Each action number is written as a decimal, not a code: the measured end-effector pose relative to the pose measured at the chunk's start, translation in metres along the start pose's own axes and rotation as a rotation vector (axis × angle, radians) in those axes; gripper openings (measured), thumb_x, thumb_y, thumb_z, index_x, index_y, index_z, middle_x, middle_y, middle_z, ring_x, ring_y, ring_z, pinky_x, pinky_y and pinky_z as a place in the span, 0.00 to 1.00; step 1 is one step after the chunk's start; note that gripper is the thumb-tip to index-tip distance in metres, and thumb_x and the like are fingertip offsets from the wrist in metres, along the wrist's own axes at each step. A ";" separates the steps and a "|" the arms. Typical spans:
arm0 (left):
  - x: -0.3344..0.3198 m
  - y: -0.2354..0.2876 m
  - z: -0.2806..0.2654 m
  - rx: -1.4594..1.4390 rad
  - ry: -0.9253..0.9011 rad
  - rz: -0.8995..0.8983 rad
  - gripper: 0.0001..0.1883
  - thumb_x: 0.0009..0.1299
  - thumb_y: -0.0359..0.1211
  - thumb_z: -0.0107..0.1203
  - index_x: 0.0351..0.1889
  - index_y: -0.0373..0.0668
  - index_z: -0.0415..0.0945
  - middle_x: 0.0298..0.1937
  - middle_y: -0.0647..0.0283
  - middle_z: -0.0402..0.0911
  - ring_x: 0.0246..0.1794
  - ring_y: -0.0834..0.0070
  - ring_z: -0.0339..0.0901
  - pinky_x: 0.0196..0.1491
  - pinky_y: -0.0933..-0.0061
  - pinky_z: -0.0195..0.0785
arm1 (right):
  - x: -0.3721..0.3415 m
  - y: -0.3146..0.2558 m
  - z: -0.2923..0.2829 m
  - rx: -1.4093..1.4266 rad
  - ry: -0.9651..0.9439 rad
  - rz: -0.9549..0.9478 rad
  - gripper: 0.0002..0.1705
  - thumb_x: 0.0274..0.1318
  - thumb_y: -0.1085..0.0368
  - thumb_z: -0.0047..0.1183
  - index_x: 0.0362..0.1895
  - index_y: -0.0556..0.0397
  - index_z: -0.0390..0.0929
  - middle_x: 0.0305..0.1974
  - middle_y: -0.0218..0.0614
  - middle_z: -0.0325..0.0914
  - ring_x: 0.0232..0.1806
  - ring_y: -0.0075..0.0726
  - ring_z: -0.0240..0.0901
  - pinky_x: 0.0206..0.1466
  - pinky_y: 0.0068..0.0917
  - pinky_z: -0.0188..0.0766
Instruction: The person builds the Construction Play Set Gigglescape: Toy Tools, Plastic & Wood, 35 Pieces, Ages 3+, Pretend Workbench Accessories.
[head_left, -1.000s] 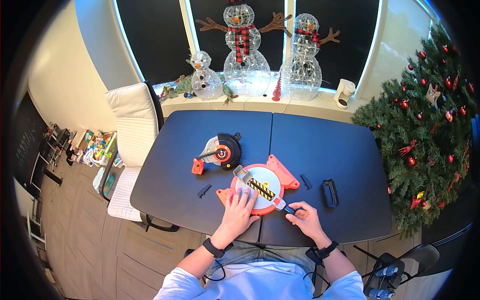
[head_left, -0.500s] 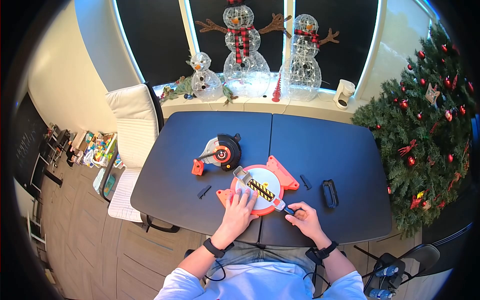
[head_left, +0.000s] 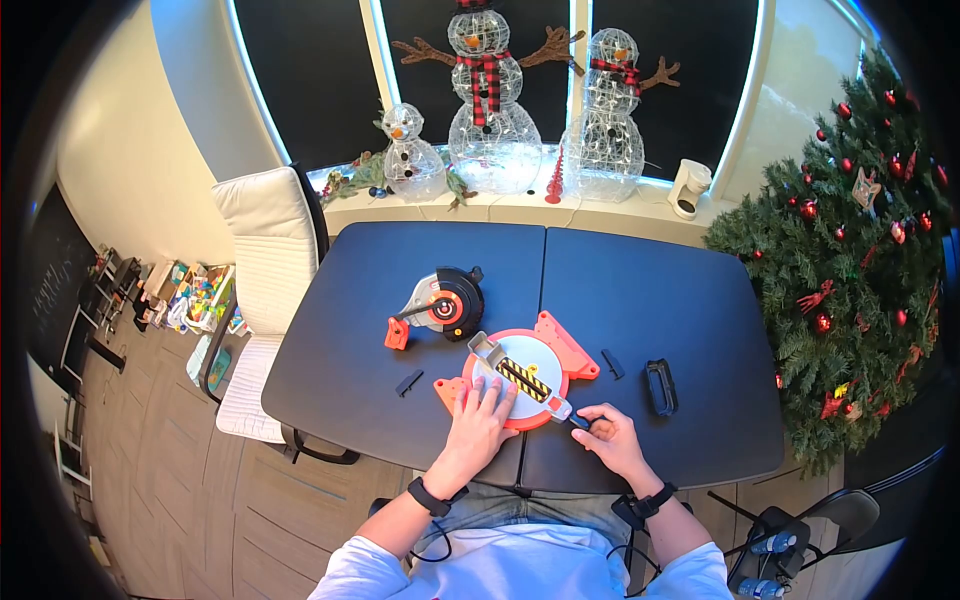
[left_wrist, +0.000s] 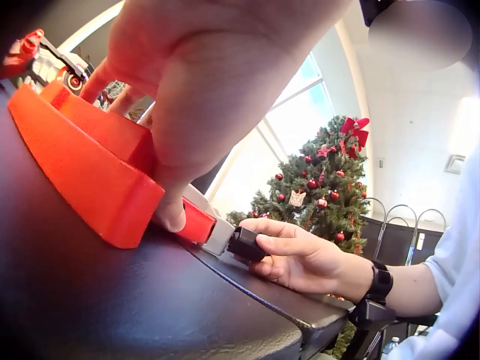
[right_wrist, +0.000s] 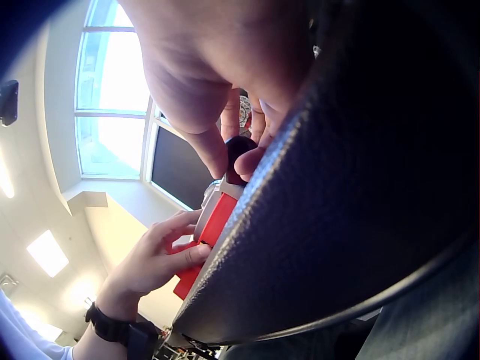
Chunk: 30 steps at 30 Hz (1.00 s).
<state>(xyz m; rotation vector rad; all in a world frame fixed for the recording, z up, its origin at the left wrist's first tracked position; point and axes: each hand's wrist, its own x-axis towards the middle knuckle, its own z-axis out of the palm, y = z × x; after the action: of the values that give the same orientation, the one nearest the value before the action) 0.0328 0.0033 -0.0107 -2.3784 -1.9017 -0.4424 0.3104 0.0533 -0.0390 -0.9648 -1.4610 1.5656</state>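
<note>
A round orange toy base (head_left: 562, 378) with a light grey top and a yellow-and-black striped slot lies on the table in the head view. My left hand (head_left: 478, 428) rests on its near left part, fingers spread and fairly straight on the grey top, thumb by the near rim. At the base's near right end, a grey tab sticks out. Here my right hand (head_left: 612, 440) pinches a small black piece (left_wrist: 244, 245) between thumb and fingers, right at the tab's tip. In the right wrist view the fingers partly hide this black piece (right_wrist: 239, 151).
Farther left on the table stands a round grey, black and orange toy (head_left: 462, 318) with a red-ended arm. Small black pieces lie left (head_left: 409, 382) and right (head_left: 612, 364) of the base. A black oval frame (head_left: 660, 387) is farther right. A white chair (head_left: 262, 260) stands left.
</note>
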 end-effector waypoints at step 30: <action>-0.002 0.002 0.001 0.019 0.007 0.008 0.46 0.65 0.46 0.72 0.80 0.47 0.64 0.74 0.47 0.70 0.75 0.41 0.64 0.75 0.35 0.56 | 0.001 0.005 -0.001 0.002 0.005 -0.004 0.21 0.61 0.73 0.71 0.56 0.59 0.80 0.46 0.34 0.81 0.36 0.18 0.78 0.38 0.18 0.77</action>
<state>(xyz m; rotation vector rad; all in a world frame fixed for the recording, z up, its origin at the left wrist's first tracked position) 0.0350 0.0014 -0.0116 -2.3687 -1.8845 -0.4287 0.3111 0.0541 -0.0439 -0.9635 -1.4566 1.5606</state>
